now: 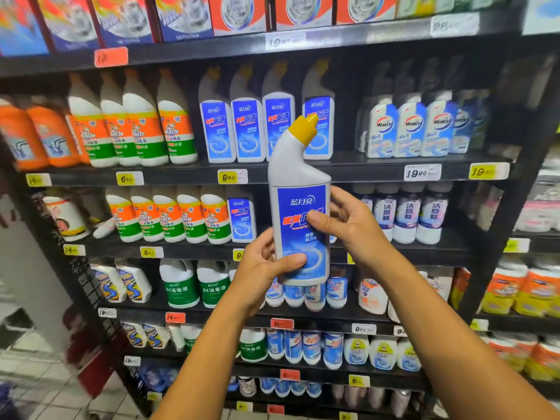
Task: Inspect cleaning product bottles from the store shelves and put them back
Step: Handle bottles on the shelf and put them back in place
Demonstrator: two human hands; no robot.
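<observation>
Store shelves [348,169] just behind, bottle [298,207] held upright in front, left hand [263,268] gripping low, right hand [348,225] pinching mid-label, gap up-right.

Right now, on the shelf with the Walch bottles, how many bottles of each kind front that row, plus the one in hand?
Orange drain-cleaner bottles: 2
Mr Muscle bottles: 4
Blue-label, yellow-cap bottles: 4
Walch bottles: 4
Held bottle, gripped by left hand and right hand: 1
Total: 15
</observation>
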